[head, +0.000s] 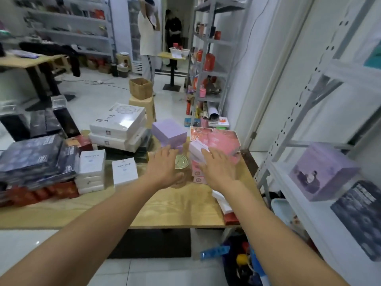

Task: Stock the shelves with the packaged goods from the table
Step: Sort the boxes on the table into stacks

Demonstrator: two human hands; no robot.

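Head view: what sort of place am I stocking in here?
Most likely a small shop or its stockroom. Tall metal shelf racks carry red tins, the wooden table is piled with wrapped gift boxes, and a purple box sits on the right-hand shelf.

I am working with bare arms: my left forearm (107, 223) and my right forearm (272, 234) are showing uncovered from the bottom edge of the view up to the wrists. My left hand (165, 165) and my right hand (215, 168) are showing bare too, backs and fingers alike. The fingertips are coming out slightly smeared by blur, so finer detail on the nails is escaping me. Both forearms are looking slim and are widening toward the camera through the wide lens
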